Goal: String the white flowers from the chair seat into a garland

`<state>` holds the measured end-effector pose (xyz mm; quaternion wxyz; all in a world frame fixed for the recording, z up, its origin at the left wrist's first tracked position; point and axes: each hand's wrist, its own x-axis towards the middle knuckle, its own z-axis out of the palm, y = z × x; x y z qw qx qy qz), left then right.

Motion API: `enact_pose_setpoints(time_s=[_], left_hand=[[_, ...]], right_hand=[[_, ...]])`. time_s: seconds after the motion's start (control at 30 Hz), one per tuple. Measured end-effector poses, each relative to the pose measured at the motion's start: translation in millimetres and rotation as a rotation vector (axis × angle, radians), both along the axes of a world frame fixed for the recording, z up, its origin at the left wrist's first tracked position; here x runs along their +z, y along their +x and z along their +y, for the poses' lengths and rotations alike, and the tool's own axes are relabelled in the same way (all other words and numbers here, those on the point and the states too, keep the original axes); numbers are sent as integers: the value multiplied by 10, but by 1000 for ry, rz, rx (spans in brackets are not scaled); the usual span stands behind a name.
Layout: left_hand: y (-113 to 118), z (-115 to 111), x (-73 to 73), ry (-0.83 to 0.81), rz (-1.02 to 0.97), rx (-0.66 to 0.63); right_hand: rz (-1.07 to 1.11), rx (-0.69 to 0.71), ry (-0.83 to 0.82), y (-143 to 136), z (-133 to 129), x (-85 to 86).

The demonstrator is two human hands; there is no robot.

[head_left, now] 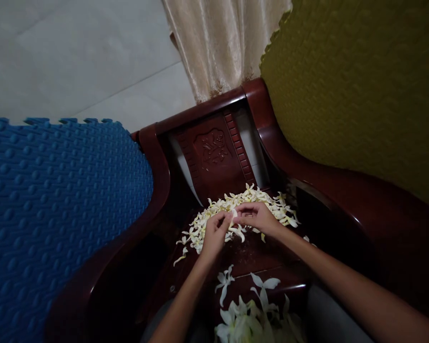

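My left hand (216, 230) and my right hand (258, 216) meet over the seat of a dark red wooden chair. Between their fingertips is a white flower (234, 214), pinched from both sides; its lower part is partly covered by the fingers. Just behind and around the hands spreads a pile of white and pale yellow flowers (200, 227) on the seat. Nearer to me, a single white flower (224, 284) lies on the seat's front part. A bunch of larger white flowers (241, 320) sits at the bottom edge, close to my lap.
The carved wooden chair back (214, 147) rises beyond the pile, with curved armrests on both sides. A blue foam mat (64, 205) stands at the left, an olive-yellow mat (357, 90) at the right. A beige curtain (221, 43) hangs behind, beside the tiled floor (93, 52).
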<state>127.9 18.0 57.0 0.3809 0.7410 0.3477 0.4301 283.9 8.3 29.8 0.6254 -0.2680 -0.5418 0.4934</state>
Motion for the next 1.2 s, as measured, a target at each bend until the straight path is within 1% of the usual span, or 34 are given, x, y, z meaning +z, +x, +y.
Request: enact_pose_setpoints(time_s=[0.1,0.2,0.27,0.37,0.43,0.5,0.6,0.67,0.7,0.73,0.83,0.87,0.9,0.97,1.07,1.13,1.2], left_hand=[[14,-3,0,62,20,68],[20,9,-13,122,36,173],[17,19,-19,153,55,236],[1,32,-17,198,132,299],[-20,46,-14,217,189,330],[-47,62,-15,217,222,293],[-83,65,-12,207,271,102],[-97,46,-2,181,310,15],[-104,33,5,155,321,3],[-110,23,15,131,319,19],[-135,14,47,108,250,140],[-142,18,56,113,211,161],[-147,23,62,108,168,156],[-145,31,63,50,89,71],[-121,32,37,-95,12,-89],[-111,34,16,-161,-15,-132],[-116,45,3,-197,-33,-142]], right_hand=[[27,-49,-11,-5,10,0],[31,-140,43,-13,12,-16],[40,-168,69,-16,17,-29],[104,-178,9,11,36,-32],[189,-221,-23,61,53,-14],[288,-292,-20,132,72,14],[378,-371,-13,233,103,44],[362,-380,-20,272,125,40],[338,-378,-28,281,136,31],[309,-374,-37,283,145,20],[188,-341,-37,256,151,-10],[134,-313,-31,238,143,-15],[73,-280,-21,218,130,-18],[-53,-218,12,176,95,-18],[-185,-160,85,136,43,-13],[-231,-134,108,130,22,-6],[-253,-116,99,130,9,5]])
